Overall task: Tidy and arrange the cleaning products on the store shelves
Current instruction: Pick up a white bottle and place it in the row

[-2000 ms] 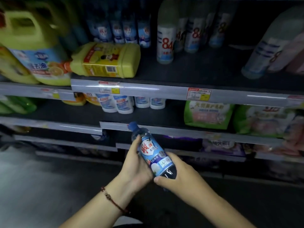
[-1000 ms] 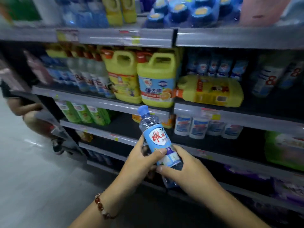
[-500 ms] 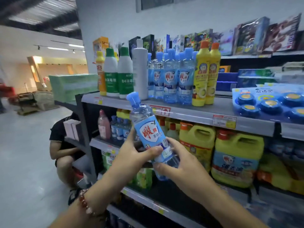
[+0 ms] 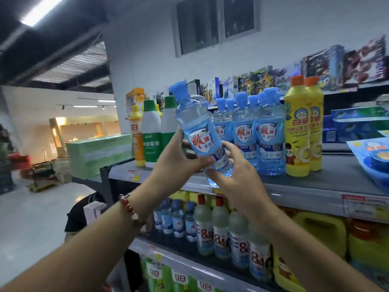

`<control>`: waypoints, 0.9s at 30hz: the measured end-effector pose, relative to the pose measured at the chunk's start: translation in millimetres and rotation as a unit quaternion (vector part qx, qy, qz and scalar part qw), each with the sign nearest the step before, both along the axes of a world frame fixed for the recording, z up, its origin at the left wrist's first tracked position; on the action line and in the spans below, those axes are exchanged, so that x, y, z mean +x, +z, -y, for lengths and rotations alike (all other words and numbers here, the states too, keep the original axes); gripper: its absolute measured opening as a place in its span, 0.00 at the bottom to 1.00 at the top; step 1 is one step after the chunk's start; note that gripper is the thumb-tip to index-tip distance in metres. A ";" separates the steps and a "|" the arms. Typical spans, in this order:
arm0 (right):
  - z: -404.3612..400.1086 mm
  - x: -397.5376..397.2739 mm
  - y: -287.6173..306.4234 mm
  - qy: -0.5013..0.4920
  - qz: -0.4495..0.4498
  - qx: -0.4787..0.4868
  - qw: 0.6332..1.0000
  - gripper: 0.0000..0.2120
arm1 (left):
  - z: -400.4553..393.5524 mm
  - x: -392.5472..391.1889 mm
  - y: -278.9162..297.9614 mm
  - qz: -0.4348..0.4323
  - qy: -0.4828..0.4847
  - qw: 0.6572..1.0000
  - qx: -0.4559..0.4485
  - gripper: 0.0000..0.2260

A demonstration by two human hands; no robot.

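A clear blue bottle with a blue cap and a red-and-white label (image 4: 197, 127) is held tilted in front of the top shelf (image 4: 315, 186). My left hand (image 4: 176, 163) grips its lower left side and my right hand (image 4: 233, 171) holds its base from the right. Just behind it stands a group of matching blue bottles (image 4: 252, 133) on the top shelf. Two yellow bottles with orange caps (image 4: 303, 127) stand to their right, and white-and-green bottles (image 4: 151, 131) to the left.
Blue packs of round cleaners (image 4: 374, 161) lie at the shelf's right end. The shelf below holds small blue bottles (image 4: 174, 216), pale "84" bottles (image 4: 223, 230) and yellow jugs (image 4: 322, 234). A person in black (image 4: 80, 216) crouches at the shelf's left end. Green stacked boxes (image 4: 99, 152) sit beyond.
Both hands have lifted the blue bottle from the low shelves up to the top shelf level. The view has risen with it, and the bottle is now close to the matching bottles.
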State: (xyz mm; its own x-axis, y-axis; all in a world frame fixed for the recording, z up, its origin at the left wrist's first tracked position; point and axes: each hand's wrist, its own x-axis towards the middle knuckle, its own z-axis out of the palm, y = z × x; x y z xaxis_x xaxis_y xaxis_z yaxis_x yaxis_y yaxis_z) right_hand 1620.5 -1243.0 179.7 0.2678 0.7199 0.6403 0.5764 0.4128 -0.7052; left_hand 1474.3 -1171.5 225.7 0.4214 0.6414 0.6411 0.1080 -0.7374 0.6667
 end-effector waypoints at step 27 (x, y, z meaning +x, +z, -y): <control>-118.1 -9.2 3.5 -0.411 0.075 -0.168 0.893 0.39 | -130.7 71.1 -6.2 -0.256 0.107 0.914 0.296 0.39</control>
